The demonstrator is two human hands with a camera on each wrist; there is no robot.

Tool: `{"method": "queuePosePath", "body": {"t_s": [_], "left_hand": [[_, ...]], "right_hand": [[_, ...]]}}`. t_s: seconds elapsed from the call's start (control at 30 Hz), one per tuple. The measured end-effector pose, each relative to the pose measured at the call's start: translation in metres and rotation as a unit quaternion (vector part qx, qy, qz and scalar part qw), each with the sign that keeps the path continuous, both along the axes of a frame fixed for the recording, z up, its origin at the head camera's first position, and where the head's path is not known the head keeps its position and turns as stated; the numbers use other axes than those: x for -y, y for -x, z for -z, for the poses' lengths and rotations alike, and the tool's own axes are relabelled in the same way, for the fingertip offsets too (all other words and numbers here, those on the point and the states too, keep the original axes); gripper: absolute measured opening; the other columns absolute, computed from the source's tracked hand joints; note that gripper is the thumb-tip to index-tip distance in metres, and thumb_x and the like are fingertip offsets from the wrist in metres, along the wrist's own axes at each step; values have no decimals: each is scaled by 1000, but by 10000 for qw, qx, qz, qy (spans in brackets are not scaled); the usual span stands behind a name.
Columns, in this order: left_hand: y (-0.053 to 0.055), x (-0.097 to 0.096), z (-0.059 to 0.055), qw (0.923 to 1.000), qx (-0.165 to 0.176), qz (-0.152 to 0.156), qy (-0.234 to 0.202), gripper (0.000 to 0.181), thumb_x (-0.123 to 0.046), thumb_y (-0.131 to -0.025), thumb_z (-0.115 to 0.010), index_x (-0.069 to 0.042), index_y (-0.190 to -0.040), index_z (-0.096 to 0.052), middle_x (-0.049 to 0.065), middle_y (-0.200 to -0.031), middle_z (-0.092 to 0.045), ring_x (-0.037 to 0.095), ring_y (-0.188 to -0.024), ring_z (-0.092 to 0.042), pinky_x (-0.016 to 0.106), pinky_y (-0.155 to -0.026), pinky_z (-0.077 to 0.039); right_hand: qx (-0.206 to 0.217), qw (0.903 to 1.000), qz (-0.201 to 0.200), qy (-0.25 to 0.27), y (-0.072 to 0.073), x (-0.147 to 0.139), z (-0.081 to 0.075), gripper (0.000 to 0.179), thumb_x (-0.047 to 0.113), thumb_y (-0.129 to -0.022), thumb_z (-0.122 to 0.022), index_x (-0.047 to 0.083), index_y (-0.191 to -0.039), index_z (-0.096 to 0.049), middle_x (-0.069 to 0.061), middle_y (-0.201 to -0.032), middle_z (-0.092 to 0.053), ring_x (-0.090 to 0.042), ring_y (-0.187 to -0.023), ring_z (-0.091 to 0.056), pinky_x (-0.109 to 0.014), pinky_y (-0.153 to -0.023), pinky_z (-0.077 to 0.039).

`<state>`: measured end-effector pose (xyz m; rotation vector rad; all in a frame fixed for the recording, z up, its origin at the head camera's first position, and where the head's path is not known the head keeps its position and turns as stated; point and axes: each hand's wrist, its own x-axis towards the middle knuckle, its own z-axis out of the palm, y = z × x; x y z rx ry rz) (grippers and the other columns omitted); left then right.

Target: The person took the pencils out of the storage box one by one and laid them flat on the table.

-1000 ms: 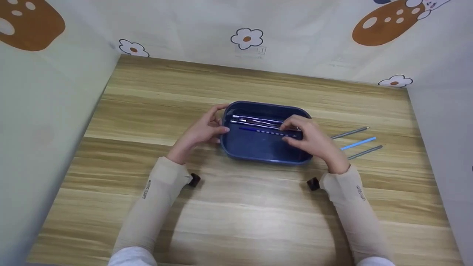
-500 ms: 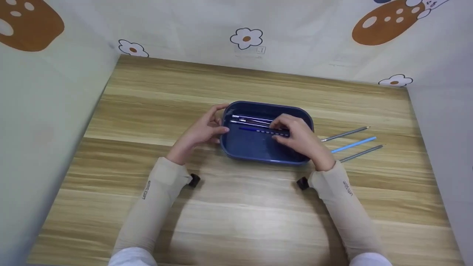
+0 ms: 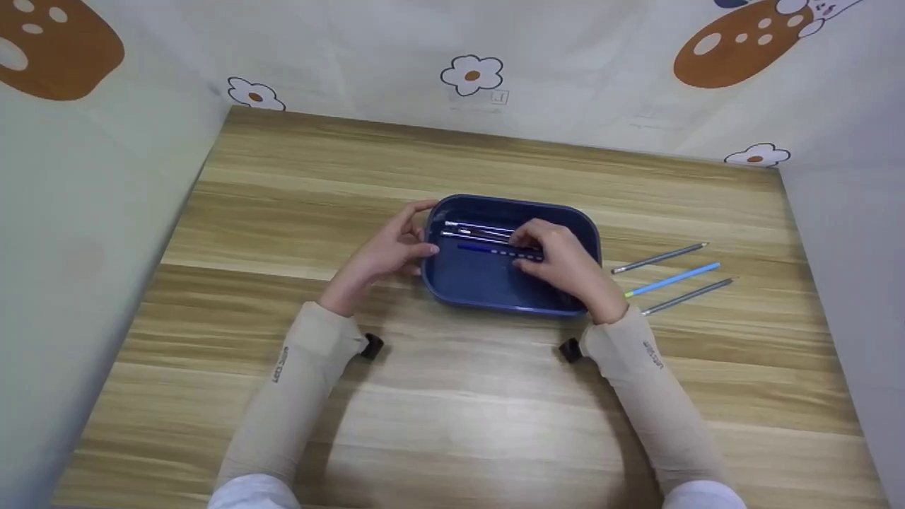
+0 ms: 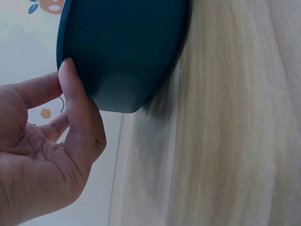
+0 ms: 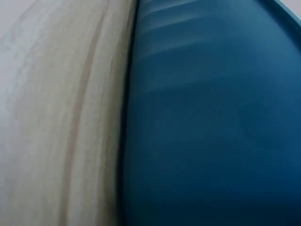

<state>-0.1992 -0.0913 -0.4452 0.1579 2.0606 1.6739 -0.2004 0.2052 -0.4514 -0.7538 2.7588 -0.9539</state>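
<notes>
Three pale walls (image 3: 368, 63) edge a wood-grain table (image 3: 466, 410) bearing a blue tray (image 3: 481, 283).

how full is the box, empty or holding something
Partly filled: in the head view, several pencils lie in the box, and part of its bottom shows bare. The right hand hides some of the inside.

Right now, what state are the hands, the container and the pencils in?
Container: upright, open-topped, on the table
Left hand: holding the container's left end
Right hand: inside the container, fingers bent; grip unclear
Dotted pencil: lying inside, partly hidden
Other pencils inside: lying flat, partly hidden
Farther grey pencil: lying flat, sharpened
Bright blue pencil: lying flat
Nearer grey pencil: lying flat
</notes>
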Motion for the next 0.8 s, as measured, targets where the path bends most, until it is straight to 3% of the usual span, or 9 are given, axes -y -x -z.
{"method": "queuePosePath", "body": {"t_s": [0.33,0.8], "left_hand": [[0,-1,2,9996,73,10,-270,73,4,-92,-64,-17,-154,-31,1,-91,-43,7,-72,-56,18,-51,-53],[-1,-1,2,9998,59,-44,-200,74,4,-91,-64,-17,-154,-32,2,-91,-44,8,-73,-56,17,-51,-53]], "right_hand": [[108,9996,75,-249,1,3,5,21,10,-87,-74,3,-106,-70,-11,-106,-70,-25,-99,-65,-38,-91,-56],[-4,9975,68,-702,-2,7,7,20,2,-86,-71,3,-107,-69,-11,-104,-69,-25,-96,-63,-40,-88,-56]]}}
